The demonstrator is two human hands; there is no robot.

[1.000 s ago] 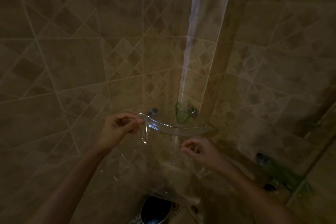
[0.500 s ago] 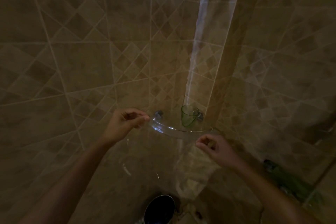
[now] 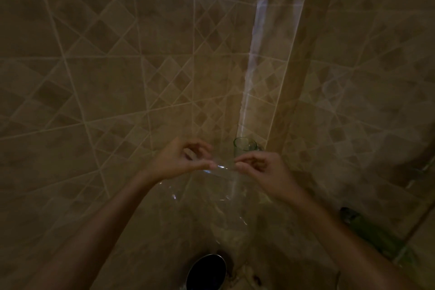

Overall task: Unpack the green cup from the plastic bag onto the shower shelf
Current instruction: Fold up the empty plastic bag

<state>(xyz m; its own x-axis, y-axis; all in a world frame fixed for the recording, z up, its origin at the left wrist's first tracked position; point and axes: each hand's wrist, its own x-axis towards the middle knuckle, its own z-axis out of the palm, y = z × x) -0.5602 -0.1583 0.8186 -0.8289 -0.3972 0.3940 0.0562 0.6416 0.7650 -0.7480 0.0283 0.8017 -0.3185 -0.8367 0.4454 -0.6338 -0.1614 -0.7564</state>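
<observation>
Tiled shower corner [image 3: 280, 125] dim — hands [image 3: 226, 165] pinch clear plastic bag [image 3: 207, 202].

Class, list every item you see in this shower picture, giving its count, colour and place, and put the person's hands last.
cup: one, green see-through, standing in the wall corner behind the hands.
plastic bag: one, clear, hanging below both hands.
round container: one, dark with a metal rim, bottom centre on the floor.
green object: one, dim, low right; too dark to identify.
wall tiles: many, brown with diamond pattern, all around.
left hand: one, pinching the bag's top edge.
right hand: one, pinching the bag's top edge.
</observation>
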